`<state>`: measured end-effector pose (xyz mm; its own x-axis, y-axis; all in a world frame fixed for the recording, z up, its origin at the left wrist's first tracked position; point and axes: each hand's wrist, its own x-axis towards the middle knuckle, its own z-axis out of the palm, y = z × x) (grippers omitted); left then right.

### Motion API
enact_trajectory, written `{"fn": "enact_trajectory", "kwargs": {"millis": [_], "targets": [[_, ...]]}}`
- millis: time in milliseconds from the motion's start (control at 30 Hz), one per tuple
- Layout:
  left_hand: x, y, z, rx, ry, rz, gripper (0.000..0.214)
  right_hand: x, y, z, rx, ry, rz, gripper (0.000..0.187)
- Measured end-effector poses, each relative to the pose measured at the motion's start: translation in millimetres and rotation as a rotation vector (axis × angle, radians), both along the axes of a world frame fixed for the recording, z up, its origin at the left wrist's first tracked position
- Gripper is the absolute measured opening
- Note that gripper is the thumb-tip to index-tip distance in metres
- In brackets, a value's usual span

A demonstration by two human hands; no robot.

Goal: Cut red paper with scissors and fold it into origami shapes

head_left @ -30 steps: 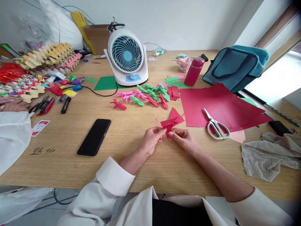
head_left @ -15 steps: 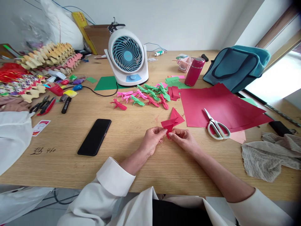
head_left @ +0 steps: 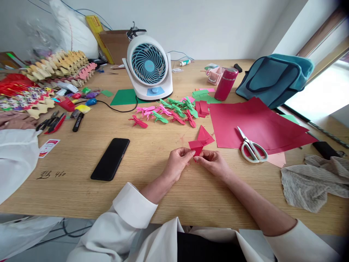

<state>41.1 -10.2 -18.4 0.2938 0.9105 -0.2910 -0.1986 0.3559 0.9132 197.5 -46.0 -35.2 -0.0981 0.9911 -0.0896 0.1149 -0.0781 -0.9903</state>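
Both hands pinch a small folded piece of red paper (head_left: 196,146) just above the table. My left hand (head_left: 177,162) grips its left side between thumb and fingers. At its lower right, my right hand (head_left: 213,162) holds it with thumb and forefinger. Fingers cover the lower end of the folds. Right behind it lies a red paper triangle (head_left: 205,135) on the table. Beyond that is a cluster of small folded paper figures in green (head_left: 177,108), pink (head_left: 147,110) and red (head_left: 139,121).
White-handled scissors (head_left: 252,147) rest on large red paper sheets (head_left: 231,120) to the right. A black phone (head_left: 110,159) lies left. Behind stand a white fan (head_left: 148,69), a red flask (head_left: 227,84) and a teal bag (head_left: 272,80). A grey cloth (head_left: 308,185) is at right.
The folded red paper has shifted and turned slightly in my fingers, its upper flap now looking less spread. Both hands stay in nearly the same place. The view has moved a little.
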Motion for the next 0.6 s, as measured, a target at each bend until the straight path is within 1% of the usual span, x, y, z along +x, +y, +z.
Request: {"fn": "enact_trajectory", "kwargs": {"millis": [167,300,433,600], "targets": [[-0.7,-0.3,-0.8,0.027,0.022,-0.023,0.032,-0.8,0.4,4.5,0.005,-0.068,0.005,0.043],[-2.6,1.2,-1.5,0.087,0.109,-0.061,0.031,-0.1,0.4,7.7,-0.011,-0.06,0.015,0.042],[-4.0,3.3,-5.9,0.171,0.176,-0.096,0.031,2.1,1.5,5.2,-0.018,-0.052,0.038,0.04],[-3.9,3.1,-11.4,0.206,0.192,-0.096,0.031,3.3,2.8,2.5,-0.006,-0.053,0.049,0.043]]}}
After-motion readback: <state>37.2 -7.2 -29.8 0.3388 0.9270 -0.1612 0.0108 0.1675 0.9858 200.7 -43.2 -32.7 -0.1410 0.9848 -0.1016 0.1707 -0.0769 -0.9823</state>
